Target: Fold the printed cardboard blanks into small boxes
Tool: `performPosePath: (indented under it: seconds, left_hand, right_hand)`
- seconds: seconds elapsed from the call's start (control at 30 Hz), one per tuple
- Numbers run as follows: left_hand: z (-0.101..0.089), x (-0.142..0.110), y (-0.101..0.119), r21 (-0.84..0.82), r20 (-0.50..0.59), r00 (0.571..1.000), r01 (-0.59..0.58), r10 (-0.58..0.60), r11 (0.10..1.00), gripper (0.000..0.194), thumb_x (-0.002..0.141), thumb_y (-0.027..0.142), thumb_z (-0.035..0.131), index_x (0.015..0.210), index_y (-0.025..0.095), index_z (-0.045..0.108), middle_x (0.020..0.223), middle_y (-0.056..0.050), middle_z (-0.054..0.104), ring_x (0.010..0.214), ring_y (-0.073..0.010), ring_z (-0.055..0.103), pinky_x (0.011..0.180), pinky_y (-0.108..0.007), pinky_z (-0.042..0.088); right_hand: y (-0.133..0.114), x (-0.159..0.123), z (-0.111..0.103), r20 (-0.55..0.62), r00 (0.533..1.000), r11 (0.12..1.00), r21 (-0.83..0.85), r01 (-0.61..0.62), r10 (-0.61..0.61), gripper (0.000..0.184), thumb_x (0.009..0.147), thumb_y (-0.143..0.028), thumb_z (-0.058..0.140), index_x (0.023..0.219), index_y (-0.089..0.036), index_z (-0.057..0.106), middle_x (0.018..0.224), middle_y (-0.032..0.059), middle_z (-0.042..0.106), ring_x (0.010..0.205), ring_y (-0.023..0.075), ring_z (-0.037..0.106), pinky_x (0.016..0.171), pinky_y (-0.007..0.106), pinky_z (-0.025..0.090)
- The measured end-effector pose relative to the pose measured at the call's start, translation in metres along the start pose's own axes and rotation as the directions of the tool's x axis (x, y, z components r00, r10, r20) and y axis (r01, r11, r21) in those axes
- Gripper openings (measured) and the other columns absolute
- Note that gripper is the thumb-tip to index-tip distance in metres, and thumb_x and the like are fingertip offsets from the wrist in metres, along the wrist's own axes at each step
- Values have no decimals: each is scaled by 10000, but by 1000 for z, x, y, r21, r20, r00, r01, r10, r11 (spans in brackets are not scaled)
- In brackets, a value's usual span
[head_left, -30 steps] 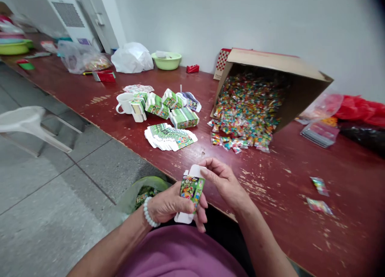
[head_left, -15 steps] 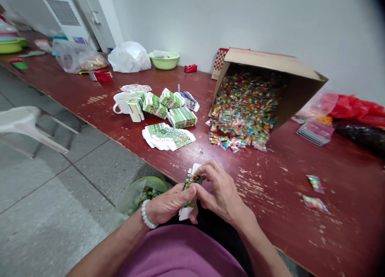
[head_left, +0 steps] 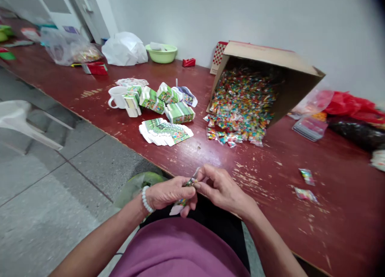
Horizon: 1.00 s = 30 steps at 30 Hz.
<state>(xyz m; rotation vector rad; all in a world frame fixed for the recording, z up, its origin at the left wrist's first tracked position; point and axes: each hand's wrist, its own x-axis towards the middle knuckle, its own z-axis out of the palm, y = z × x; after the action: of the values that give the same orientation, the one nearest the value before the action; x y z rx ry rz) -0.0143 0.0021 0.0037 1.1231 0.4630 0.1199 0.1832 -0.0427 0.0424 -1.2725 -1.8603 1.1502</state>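
Both hands meet over my lap at the near edge of the red table [head_left: 331,212]. My left hand [head_left: 168,194], with a white bead bracelet on its wrist, is closed round a small green printed carton [head_left: 180,202] that sticks out below the fingers. My right hand [head_left: 221,188] pinches the top end of the same carton, which is mostly hidden between the fingers. On the table beyond lie a fanned stack of flat cartons [head_left: 164,132] and several folded-up cartons [head_left: 168,102].
A cardboard box [head_left: 270,58] lies on its side, spilling small colourful packets [head_left: 240,108]. Two loose packets [head_left: 305,184] lie at right. A white mug [head_left: 116,97], white bag [head_left: 124,48], green bowl [head_left: 161,54], green bin [head_left: 138,182] by my knee, white chair [head_left: 18,118] at left.
The carton was held open and face-up; now both hands have closed round it and squeezed it flat. The view has shifted slightly left and down.
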Motion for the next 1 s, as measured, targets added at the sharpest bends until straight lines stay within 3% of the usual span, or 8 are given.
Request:
performPosePath:
  seconds: [0.13,0.23,0.43,0.53,0.6,0.73,0.87,1.0]
  left_hand:
    - [5,0,1,77,52,994,91,-95,993,436,721,558,705,787,130,661,600,-20,609,499,-117,540,500,-211,366]
    - [7,4,3,117,13,998,64,-66,991,345,728,467,711,794,134,650,624,-14,618,514,-105,524,511,-206,373]
    - [14,10,12,169,-195,980,62,-28,984,307,724,422,748,737,152,602,633,14,581,522,-112,535,523,-227,443]
    - [20,13,15,118,-319,948,41,-1,992,292,762,418,727,819,151,623,703,-16,639,562,-141,600,554,-251,477]
    - [24,16,15,62,-379,925,6,18,998,320,769,446,718,836,149,619,705,-25,648,550,-155,607,535,-268,484]
    - [29,25,10,94,-415,907,-36,72,995,324,793,451,701,814,135,629,730,-26,646,622,-160,608,586,-274,497]
    - [24,29,0,268,-531,824,-60,199,962,318,775,392,746,962,159,639,886,-25,695,809,-175,642,711,-255,513]
    - [27,26,-6,146,-641,727,-197,244,970,552,745,340,785,1185,225,471,954,-17,719,828,-180,687,743,-289,554]
  right_hand:
    - [10,-1,2,84,996,945,324,-46,19,137,890,-289,616,911,-201,514,757,-26,578,644,103,537,591,211,420]
    - [20,-1,0,94,995,882,471,-30,-16,207,851,-328,654,910,-198,504,776,-16,579,665,113,550,614,228,440]
    - [16,-10,-4,-6,998,983,170,62,-62,297,835,-237,666,1098,-237,529,847,-26,617,693,111,562,622,217,422]
    - [17,-11,0,-275,961,998,68,10,9,396,797,-273,719,1157,-247,556,731,-61,554,595,98,492,566,209,389]
    - [22,-9,5,-421,905,993,116,-20,68,426,771,-347,753,1149,-231,595,718,-54,550,599,104,490,566,214,394]
    - [32,-5,16,-344,918,923,380,-58,199,281,863,-467,624,864,-190,671,671,-28,582,575,112,538,541,219,407]
    - [34,-7,15,-465,852,943,321,-89,239,283,869,-424,615,742,-173,651,641,-33,578,585,104,525,557,212,398]
    - [33,-9,17,-487,849,958,279,-71,204,212,903,-375,586,881,-181,669,745,-13,660,679,127,597,640,231,454]
